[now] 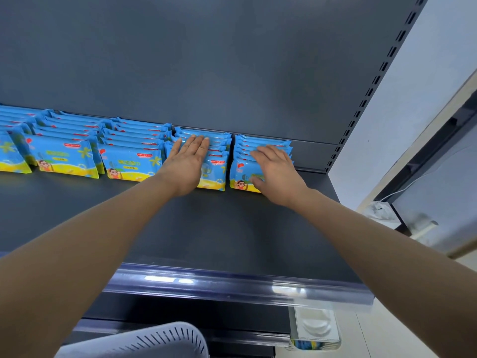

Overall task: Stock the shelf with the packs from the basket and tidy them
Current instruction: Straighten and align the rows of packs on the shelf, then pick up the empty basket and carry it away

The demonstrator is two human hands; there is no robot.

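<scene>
Blue and yellow packs stand upright in several rows at the back of the dark shelf (232,228). My left hand (187,164) lies flat with straight fingers on the front of one row of packs (215,174). My right hand (276,171) rests on the rightmost row (241,174), fingers over the tops of the packs and thumb against the front pack. Low in the view, the rim of the pale basket (154,339) shows in front of the shelf; what it contains is hidden.
More rows of the same packs (129,161) fill the shelf to the left. The shelf's back panel (206,60) rises behind them, with a slotted upright (371,91) at the right end. A clear price strip (232,282) runs along the shelf's front edge.
</scene>
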